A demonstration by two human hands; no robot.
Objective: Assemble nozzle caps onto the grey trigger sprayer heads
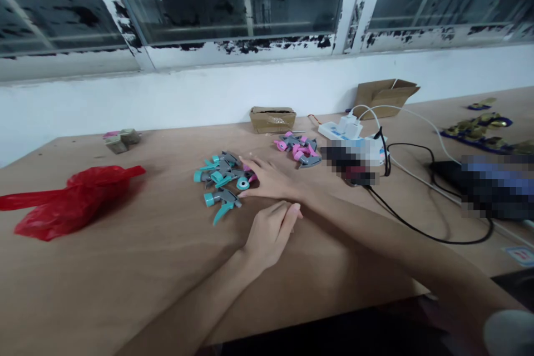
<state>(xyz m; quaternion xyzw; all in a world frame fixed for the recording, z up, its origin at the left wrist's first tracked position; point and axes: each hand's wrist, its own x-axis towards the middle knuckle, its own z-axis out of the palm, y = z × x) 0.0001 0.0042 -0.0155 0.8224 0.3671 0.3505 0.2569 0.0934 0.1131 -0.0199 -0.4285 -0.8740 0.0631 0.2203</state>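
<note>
A heap of teal and grey spray-trigger heads [221, 178] lies on the wooden table [125, 267] in the middle. My right hand [269, 178] reaches flat across to its right edge, fingers stretched out and touching a teal piece. My left hand [269, 233] rests palm down on the table just below, fingers together and extended, holding nothing. A smaller heap of pink and grey trigger heads [298, 149] lies farther back to the right.
A red plastic bag [69, 200] lies at the left. A small cardboard box [272, 119] and a larger open one [386, 94] stand by the wall. A white power strip [348, 132] with black cables [417, 228] sits at right. Gold-coloured parts [479, 130] lie far right.
</note>
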